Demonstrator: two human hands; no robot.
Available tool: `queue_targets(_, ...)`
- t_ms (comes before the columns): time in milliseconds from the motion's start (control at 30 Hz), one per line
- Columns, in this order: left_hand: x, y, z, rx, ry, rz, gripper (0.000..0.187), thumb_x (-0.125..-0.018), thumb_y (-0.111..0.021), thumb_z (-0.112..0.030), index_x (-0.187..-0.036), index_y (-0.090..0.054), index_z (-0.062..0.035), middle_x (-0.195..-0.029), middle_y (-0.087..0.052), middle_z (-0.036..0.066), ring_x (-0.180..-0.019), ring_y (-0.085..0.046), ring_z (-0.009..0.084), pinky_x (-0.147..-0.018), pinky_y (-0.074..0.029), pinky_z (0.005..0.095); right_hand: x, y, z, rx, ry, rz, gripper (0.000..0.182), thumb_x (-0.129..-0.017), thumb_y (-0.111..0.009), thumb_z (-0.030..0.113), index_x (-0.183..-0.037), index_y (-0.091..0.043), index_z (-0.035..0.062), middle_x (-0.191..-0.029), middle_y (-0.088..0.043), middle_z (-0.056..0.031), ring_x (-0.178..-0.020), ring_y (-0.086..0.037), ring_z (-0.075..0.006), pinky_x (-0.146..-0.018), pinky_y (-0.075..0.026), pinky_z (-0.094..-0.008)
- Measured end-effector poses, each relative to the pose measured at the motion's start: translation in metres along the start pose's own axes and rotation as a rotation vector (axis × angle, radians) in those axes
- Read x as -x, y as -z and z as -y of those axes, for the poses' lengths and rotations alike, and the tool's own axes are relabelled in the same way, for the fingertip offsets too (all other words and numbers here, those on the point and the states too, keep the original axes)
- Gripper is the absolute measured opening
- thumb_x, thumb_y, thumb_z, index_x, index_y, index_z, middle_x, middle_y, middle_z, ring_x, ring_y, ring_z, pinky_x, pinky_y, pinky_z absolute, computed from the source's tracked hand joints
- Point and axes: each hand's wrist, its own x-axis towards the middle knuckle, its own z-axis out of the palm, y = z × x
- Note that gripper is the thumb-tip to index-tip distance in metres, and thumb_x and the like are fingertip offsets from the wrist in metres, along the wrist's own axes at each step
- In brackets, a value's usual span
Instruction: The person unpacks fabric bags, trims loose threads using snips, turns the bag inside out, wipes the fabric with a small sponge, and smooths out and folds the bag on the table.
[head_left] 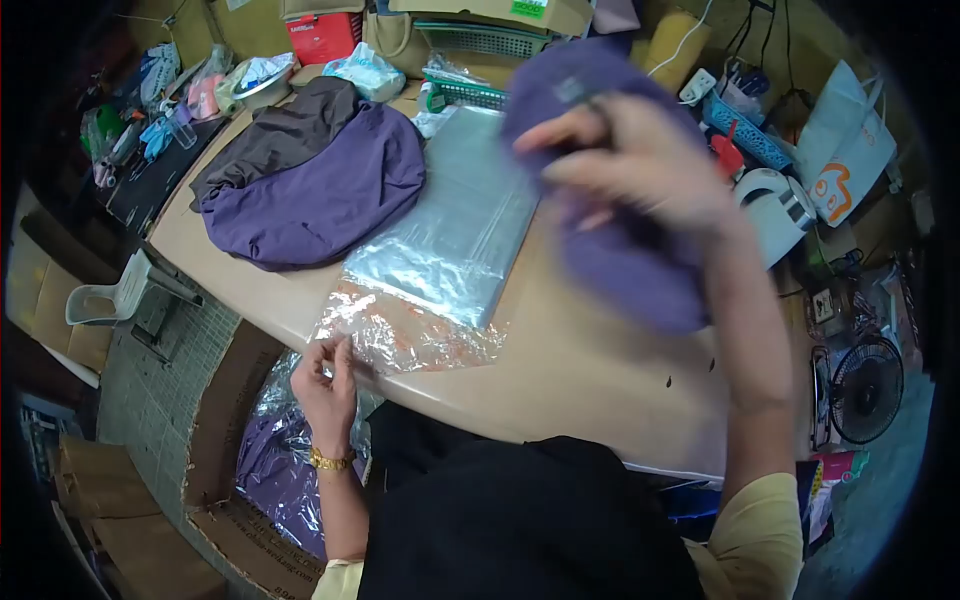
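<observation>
My right hand [640,160], blurred by motion, is raised over the table. It grips a soft purple cloth bag [630,270] that hangs behind and below the fingers, also smeared. At the table's front edge, my left hand [325,388] has its fingers pinched at the corner of a clear plastic bag with orange print [410,330]; the exact contact is hard to see. Over that bag lies a stack of clear plastic bags [450,220]. To their left rests a pile of purple and dark grey cloth bags [320,190].
A cardboard box [215,440] with plastic-wrapped purple goods stands on the floor at my left. Green baskets [470,95], a blue basket [745,130] and a white tape dispenser-like device [775,210] line the table's back and right. A black fan [868,390] stands at right.
</observation>
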Motion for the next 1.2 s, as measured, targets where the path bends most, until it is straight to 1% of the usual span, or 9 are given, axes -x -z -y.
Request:
queue_targets(100,-0.003,0.012,0.005,-0.095,0.19,0.084,0.016,-0.093,-0.072,-0.013,-0.095,-0.07,0.0025,-0.085,-0.069,0.01,-0.077,-0.061,0.0137,-0.07,-0.049,0.0297,0.001,-0.026,-0.007,-0.138,0.005,0.094,0.035,-0.096,-0.07,0.028,-0.097,-0.053,-0.0012,-0.086,-0.068,-0.0082,-0.061,-0.064,-0.0111,-0.052,-0.051,-0.0235)
queue_targets(200,-0.007,0.018,-0.011,-0.043,-0.016,-0.121,0.013,-0.091,-0.071,-0.008,-0.1,-0.069,0.0013,-0.107,-0.069,0.015,-0.102,-0.063,0.0213,-0.089,-0.048,0.0344,0.002,0.013,-0.055,0.105,-0.027,-0.341,0.027,-0.103,-0.061,0.032,-0.098,-0.053,0.0064,-0.087,-0.065,-0.0022,-0.056,-0.052,-0.0041,-0.049,-0.041,-0.02)
queue_targets(267,-0.009,0.024,-0.004,-0.017,-0.076,-0.183,0.016,-0.088,-0.069,-0.003,-0.104,-0.069,-0.0008,-0.125,-0.065,0.017,-0.12,-0.059,0.0302,-0.103,-0.044,0.0409,0.002,0.067,-0.163,0.461,0.081,-0.667,0.031,-0.094,-0.066,0.027,-0.094,-0.055,-0.0019,-0.08,-0.064,-0.0146,-0.071,-0.064,-0.0295,-0.067,-0.049,-0.0412)
queue_targets(333,-0.01,0.02,-0.013,-0.026,-0.122,-0.136,0.016,-0.088,-0.069,-0.003,-0.104,-0.069,-0.0014,-0.123,-0.065,0.017,-0.119,-0.059,0.0302,-0.102,-0.044,0.0412,0.031,0.097,-0.248,0.662,-0.37,-0.636,0.042,-0.094,-0.061,0.031,-0.113,-0.062,-0.0066,-0.107,-0.067,-0.0328,-0.106,-0.062,-0.0504,-0.086,-0.049,-0.0514)
queue_targets(567,-0.046,-0.053,-0.063,-0.095,-0.405,0.141,0.015,-0.085,-0.072,-0.006,-0.1,-0.071,-0.0028,-0.119,-0.065,0.017,-0.112,-0.061,0.0355,-0.097,-0.047,0.0431,0.094,0.066,-0.31,0.685,-0.775,-0.461,0.034,-0.092,-0.063,0.023,-0.108,-0.063,-0.008,-0.107,-0.068,-0.0295,-0.103,-0.064,-0.0467,-0.091,-0.049,-0.0524)
queue_targets(633,-0.066,-0.071,-0.071,-0.096,-0.423,0.208,0.015,-0.085,-0.073,-0.007,-0.099,-0.071,-0.0025,-0.119,-0.064,0.018,-0.112,-0.061,0.0364,-0.096,-0.047,0.0436,0.093,0.05,-0.267,0.9,-0.032,-0.912,0.018,-0.09,-0.062,0.009,-0.102,-0.065,-0.004,-0.098,-0.069,-0.0231,-0.093,-0.068,-0.0393,-0.082,-0.052,-0.0475)
queue_targets(767,-0.073,-0.087,-0.082,0.126,-0.382,0.302,0.011,-0.082,-0.073,-0.001,-0.094,-0.072,-0.0003,-0.085,-0.065,0.014,-0.077,-0.066,0.0311,-0.07,-0.052,0.0388,0.096,-0.023,-0.19,0.226,-0.06,-0.417,0.008,-0.088,-0.062,-0.005,-0.095,-0.065,-0.0019,-0.087,-0.065,-0.0089,-0.078,-0.063,-0.0133,-0.069,-0.049,-0.0277)
queue_targets(900,-0.033,-0.123,-0.101,0.044,-0.615,0.652,0.015,-0.082,-0.072,0.001,-0.096,-0.075,-0.0032,-0.088,-0.067,0.013,-0.077,-0.067,0.0294,-0.069,-0.054,0.0359,0.095,-0.084,-0.174,0.173,0.048,-0.097,0.009,-0.086,-0.064,-0.003,-0.095,-0.066,-0.0041,-0.091,-0.067,-0.0153,-0.079,-0.068,-0.0279,-0.071,-0.053,-0.0375)
queue_targets(1200,-0.02,-0.137,-0.078,0.2,-0.417,0.505,0.004,-0.086,-0.069,0.004,-0.088,-0.07,0.0002,-0.085,-0.066,0.011,-0.074,-0.065,0.0226,-0.068,-0.052,0.0318,0.096,-0.104,-0.197,0.147,-0.036,-0.037,0.015,-0.084,-0.061,-0.009,-0.097,-0.064,-0.0029,-0.098,-0.062,-0.0163,-0.079,-0.066,-0.0299,-0.074,-0.053,-0.0392)
